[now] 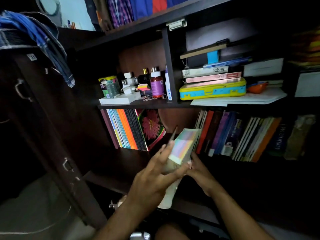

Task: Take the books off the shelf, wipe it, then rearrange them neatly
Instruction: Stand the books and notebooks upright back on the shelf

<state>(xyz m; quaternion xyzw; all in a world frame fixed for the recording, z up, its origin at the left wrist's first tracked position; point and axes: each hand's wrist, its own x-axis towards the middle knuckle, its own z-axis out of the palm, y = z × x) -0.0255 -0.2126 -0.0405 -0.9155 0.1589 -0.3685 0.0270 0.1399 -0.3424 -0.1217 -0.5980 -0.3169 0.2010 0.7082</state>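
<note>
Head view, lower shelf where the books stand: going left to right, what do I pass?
Slim notebook row → flower-cover book → bare gap in the shelf → thick book with pastel page edges, held by left hand and right hand → leaning row of books → dictionary.

Dark shelf (131,158): notebooks (128,129) upright left, books (242,135) leaning right, apparently.

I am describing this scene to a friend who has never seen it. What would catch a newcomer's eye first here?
First, the thick book with pastel page edges, held between the left hand and the right hand at the gap in the lower shelf. Next, the yellow and blue case under a book stack on the shelf above. Then the flower-cover notebook, leaning at the lower left.
</note>
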